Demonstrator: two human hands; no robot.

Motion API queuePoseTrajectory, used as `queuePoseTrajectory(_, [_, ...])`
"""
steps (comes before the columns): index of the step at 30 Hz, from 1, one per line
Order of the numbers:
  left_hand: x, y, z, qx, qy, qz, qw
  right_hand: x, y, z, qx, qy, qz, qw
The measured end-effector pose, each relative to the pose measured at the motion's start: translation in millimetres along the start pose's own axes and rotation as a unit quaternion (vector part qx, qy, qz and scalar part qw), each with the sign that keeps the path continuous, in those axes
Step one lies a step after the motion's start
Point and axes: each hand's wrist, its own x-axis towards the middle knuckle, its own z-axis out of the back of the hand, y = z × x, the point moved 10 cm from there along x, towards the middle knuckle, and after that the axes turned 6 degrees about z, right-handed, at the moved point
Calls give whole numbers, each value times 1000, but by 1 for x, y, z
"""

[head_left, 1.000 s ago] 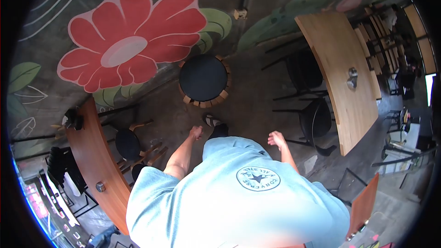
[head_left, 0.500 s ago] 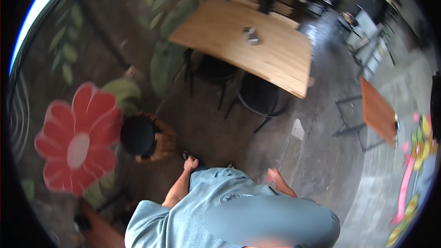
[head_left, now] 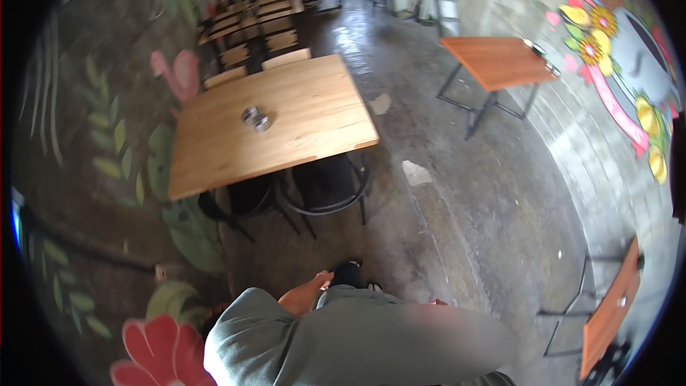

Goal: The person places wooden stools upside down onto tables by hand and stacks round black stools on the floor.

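My left hand (head_left: 325,280) hangs low at my side, close to the dark trouser leg (head_left: 346,274). Its fingers are curled in, and no object shows in them. My right hand is hidden by the shirt (head_left: 343,336) and the blurred patch over it. A small red patch (head_left: 438,302) shows at the edge there, too little to name. Ahead of me stands a light wooden table (head_left: 307,100) carrying small metal containers (head_left: 255,119). Black chairs (head_left: 325,182) are tucked at its near side. Neither hand touches the table or chairs.
An orange-brown table (head_left: 493,61) stands by the right wall, and another orange-topped table (head_left: 611,311) is at the lower right. More wooden chairs (head_left: 282,41) and tables line the back. Painted wall flowers (head_left: 161,350) are at the left. The concrete floor (head_left: 471,193) has pale patches.
My view has swung to the right; the wooden table now lies further left and nearer. The black round-topped stool has left view. My right hand, visible earlier, is now hidden.
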Motion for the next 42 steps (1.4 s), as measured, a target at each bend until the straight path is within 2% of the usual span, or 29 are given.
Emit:
queuePoseTrajectory(2, [16, -33, 14, 92, 3, -35, 995, -30, -51, -2, 69, -51, -44, 995])
queuePoseTrajectory(3, [20, -55, 26, 244, -35, -21, 969, -43, -72, -7, 57, -38, -25, 997])
queuePoseTrajectory(4, [28, -69, 30, 308, -24, -36, 950, -60, -103, -11, 52, -32, -7, 998])
queuePoseTrajectory(6, [43, -106, 26, 146, 79, -128, 978, -27, -201, -23, 126, 28, 97, 987])
queuePoseTrajectory(7, [41, -122, 24, 219, 97, -134, 962, -96, -187, -31, 206, -161, -96, 960])
queuePoseTrajectory(8, [32, -148, 26, 210, 104, -150, 961, -116, -191, -51, 248, -156, -102, 951])
queuePoseTrajectory(9, [26, -170, 22, 192, 112, -165, 961, -156, -171, -67, 237, -218, -107, 941])
queuePoseTrajectory(10, [26, -184, 13, 245, 126, -170, 946, -169, -170, -84, 292, -226, -85, 926])
queuePoseTrajectory(12, [24, -203, -6, 291, 159, -184, 925, -189, -172, -105, 305, -263, -34, 915])
queuePoseTrajectory(13, [27, -208, -16, 333, 162, -186, 910, -201, -184, -126, 332, -282, -42, 899])
queuePoseTrajectory(15, [38, -210, -39, 401, 167, -192, 880, -222, -185, -154, 301, -308, -10, 903])
queuePoseTrajectory(18, [19, -205, -85, 510, 170, -204, 819, -268, -224, -218, 354, -340, -58, 869])
queuePoseTrajectory(20, [-44, -190, -145, 542, 250, -300, 744, -294, -264, -261, 408, -376, -61, 829])
queuePoseTrajectory(21, [-82, -172, -185, 504, 346, -340, 715, -309, -283, -287, 438, -392, -86, 805])
queuePoseTrajectory(22, [-146, -149, -217, 473, 432, -360, 678, -322, -302, -313, 466, -405, -109, 779])
queuePoseTrajectory(23, [-255, -125, -232, 456, 492, -417, 613, -328, -327, -341, 492, -422, -121, 752])
queuePoseTrajectory(24, [-356, -98, -239, 441, 574, -436, 534, -335, -338, -366, 512, -431, -123, 732])
queuePoseTrajectory(26, [-553, -56, -203, 372, 689, -486, 388, -351, -362, -414, 542, -447, -159, 694])
queuePoseTrajectory(27, [-626, -42, -172, 308, 735, -490, 353, -352, -371, -436, 567, -440, -162, 677])
queuePoseTrajectory(29, [-734, -11, -99, 237, 841, -459, 160, -358, -385, -464, 590, -454, -150, 651])
queuePoseTrajectory(30, [-769, 0, -68, 172, 897, -372, 163, -366, -390, -477, 598, -464, -137, 639])
queuePoseTrajectory(31, [-798, 12, -44, 119, 926, -341, 107, -369, -396, -488, 617, -465, -120, 623])
queuePoseTrajectory(32, [-825, 27, -28, 120, 945, -284, 110, -375, -405, -502, 626, -464, -126, 614])
queuePoseTrajectory(34, [-856, 61, -15, 154, 949, -248, 120, -404, -419, -503, 559, -537, -108, 622])
queuePoseTrajectory(35, [-867, 81, -13, 181, 949, -225, 128, -393, -445, -520, 596, -530, -100, 594])
queuePoseTrajectory(38, [-889, 135, -6, 246, 943, -173, 145, -421, -467, -549, 613, -539, -124, 564])
queuePoseTrajectory(40, [-896, 156, -12, 179, 922, -225, 257, -436, -473, -559, 625, -541, -134, 548])
queuePoseTrajectory(41, [-855, 158, -25, -4, 872, -157, 464, -443, -477, -563, 627, -548, -135, 537])
queuePoseTrajectory(42, [-860, 165, -31, 6, 872, -152, 466, -449, -482, -566, 629, -556, -136, 525])
